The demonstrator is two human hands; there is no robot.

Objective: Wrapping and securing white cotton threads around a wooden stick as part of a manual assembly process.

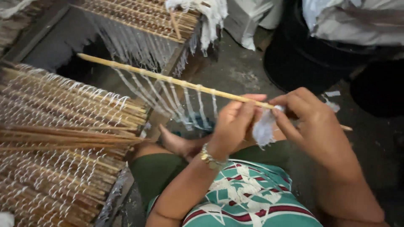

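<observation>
holding a long bamboo stick (176, 81) slantwise above the lap, the left hand (233, 124) has its fingers (248, 101) curled round the stick near its right end, a gold bracelet (210, 159) on that wrist. just right of that grip the right hand (309, 122) pinches the stick too, its fingers (283, 120) pressing a tuft of white cotton (264, 128) that hangs below the stick between both hands. left of the hands, white wicks (168, 98) dangle from the stick in a spaced row. further left, below the stick's far end, a heap of wick-strung sticks (63, 122) lies piled; above the stick sits another rack of sticks (139, 17). right of the stick stands a dark tub (303, 59) on the concrete floor (235, 71).
</observation>
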